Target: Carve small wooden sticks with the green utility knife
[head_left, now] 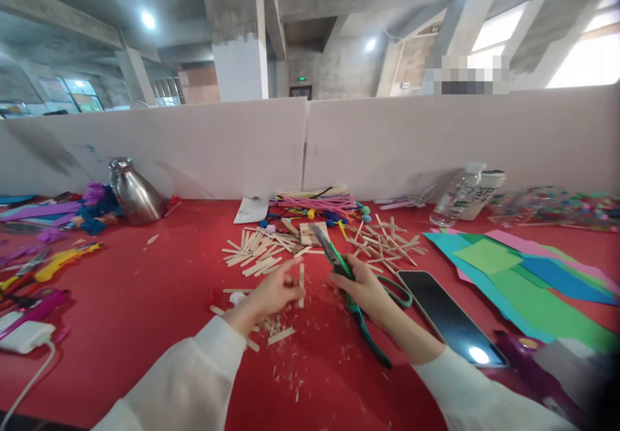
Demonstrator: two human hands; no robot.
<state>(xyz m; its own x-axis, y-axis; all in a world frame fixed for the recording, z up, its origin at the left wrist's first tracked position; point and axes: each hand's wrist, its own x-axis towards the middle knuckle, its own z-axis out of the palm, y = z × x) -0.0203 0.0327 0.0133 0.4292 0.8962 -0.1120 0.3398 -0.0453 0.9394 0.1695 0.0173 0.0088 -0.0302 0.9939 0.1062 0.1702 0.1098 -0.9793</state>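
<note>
My left hand (276, 290) is closed, with a wooden craft stick (301, 283) pinched upright at its fingertips and the index finger pointing forward. To the right, my right hand (364, 287) is wrapped round a green utility knife (341, 262), whose grey blade points forward and left. Teal-green tool handles (372, 342), one with a loop, show below and beside that hand; how they join is hidden under it. Between and below my hands, wood shavings (296, 369) and cut stick pieces (281, 335) lie on the red table (184, 276).
Loose craft sticks (256, 248) and crossed sticks (387, 243) lie ahead, with pink pipe cleaners (320, 202) behind. A phone (450, 318) and coloured sheets (523, 282) lie right. A steel jug (136, 192) and plastic bottle (455, 195) stand near the white partition (217, 150).
</note>
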